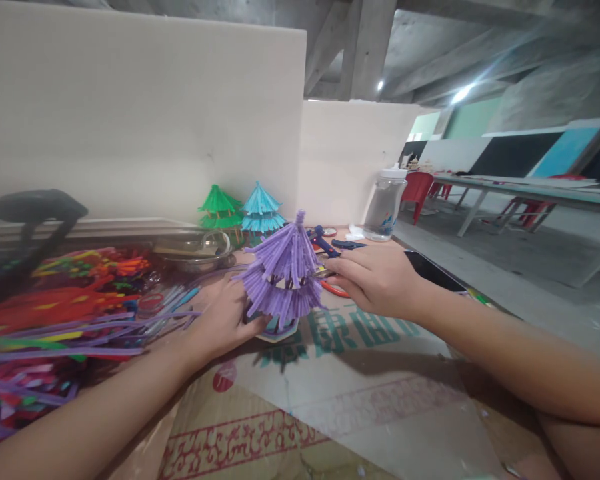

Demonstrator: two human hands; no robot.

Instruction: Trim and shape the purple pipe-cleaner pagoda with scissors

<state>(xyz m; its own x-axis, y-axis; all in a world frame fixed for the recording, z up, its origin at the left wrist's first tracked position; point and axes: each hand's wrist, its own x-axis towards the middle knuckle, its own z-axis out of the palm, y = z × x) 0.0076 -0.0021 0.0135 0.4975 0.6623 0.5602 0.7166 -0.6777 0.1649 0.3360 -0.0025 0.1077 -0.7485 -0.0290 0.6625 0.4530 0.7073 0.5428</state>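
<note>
A small two-tiered pagoda model (285,267) made of purple pipe cleaners stands on a flat pale base in front of me. My left hand (230,317) grips the base at its left side, thumb along the front edge and the other fingers hidden behind the model. To the right of the roofs, my right hand (375,277) is closed with its fingertips bent together. A small metal piece shows by these fingertips, and whether they hold it I cannot tell. Just under the fingers shows an orange-red handle (335,289), perhaps of scissors.
Green (220,210) and blue pagoda models (261,210) stand at the back. A metal bowl (193,253), pipe cleaners (80,317) and pens lie left. A dark blue glue gun (325,241), a water bottle (384,207) and a black phone (433,272) are right. Printed cardboard (280,413) covers the table.
</note>
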